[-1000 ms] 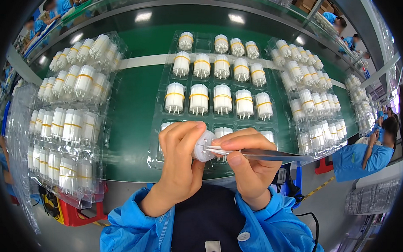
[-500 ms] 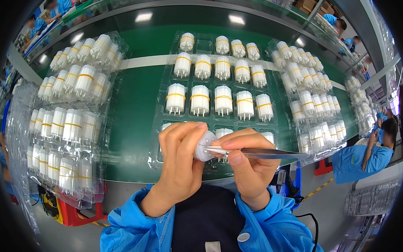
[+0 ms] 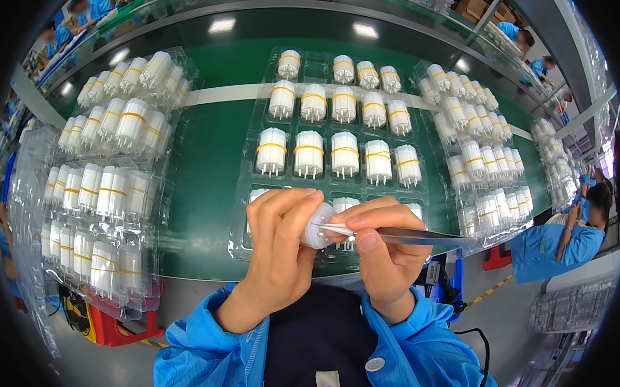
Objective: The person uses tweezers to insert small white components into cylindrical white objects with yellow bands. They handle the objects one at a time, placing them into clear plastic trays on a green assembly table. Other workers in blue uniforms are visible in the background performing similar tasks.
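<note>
Workpiece position: the white pin-ended cylinder [image 3: 316, 227] is held above the near rows of the central clear tray [image 3: 312, 69]. The left hand [image 3: 276, 252] grasps it, fingers wrapped around its body. The right hand [image 3: 392, 248] grips metal tweezers [image 3: 424, 237] between thumb and fingers; their pale tapered tips reach the pin face. Whether the tips clasp a pin or only touch the face cannot be told.

Handling: brace the cylinder firmly in the left fingers, leaving the pin face unobstructed. Approach in line with the pins, since a sideways push could probably bend them. Use light, steady pressure, and support the right hand close to the left to limit wobble.

Orientation: the pin face points to the right, tilted slightly up toward the wearer's view. The long axis appears to run roughly left to right across the central tray, though the fingers hide most of the body. By contrast, the yellow-banded cylinders [image 3: 345, 153] in the central tray lie with their pins toward its near edge.
</note>
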Demonstrator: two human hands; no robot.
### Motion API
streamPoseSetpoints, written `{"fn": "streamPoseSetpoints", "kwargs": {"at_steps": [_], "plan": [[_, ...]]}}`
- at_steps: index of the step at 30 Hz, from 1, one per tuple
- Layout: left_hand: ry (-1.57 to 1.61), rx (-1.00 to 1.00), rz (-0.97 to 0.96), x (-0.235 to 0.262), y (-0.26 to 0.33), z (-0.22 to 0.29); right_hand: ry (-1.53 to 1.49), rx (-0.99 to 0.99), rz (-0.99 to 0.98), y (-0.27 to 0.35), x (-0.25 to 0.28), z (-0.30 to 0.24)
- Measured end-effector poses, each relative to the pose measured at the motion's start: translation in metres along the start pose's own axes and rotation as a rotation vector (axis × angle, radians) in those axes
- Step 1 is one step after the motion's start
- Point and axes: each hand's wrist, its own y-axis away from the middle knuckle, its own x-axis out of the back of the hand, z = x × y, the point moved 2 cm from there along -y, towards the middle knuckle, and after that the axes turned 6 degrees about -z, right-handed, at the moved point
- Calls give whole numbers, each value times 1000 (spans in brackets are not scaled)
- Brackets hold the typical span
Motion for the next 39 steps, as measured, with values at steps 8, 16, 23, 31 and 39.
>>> {"fn": "streamPoseSetpoints", "kwargs": {"at_steps": [8, 16, 23, 31, 39], "plan": [[-3, -2, 2, 0, 0, -1, 73, -8, -20, -1, 0, -2], [11, -1, -20, 2, -1, -2, 137, 28, -87, -6, 4, -5], [11, -7, -37, 1, -1, -5, 328, 85, -208, -17, 5, -16], [82, -10, -79, 6, -6, 0, 160, 76, -158, -16, 10, -13], [35, -20, -100, 3, -2, -4, 438, 102, -269, -23, 4, -22]]}}
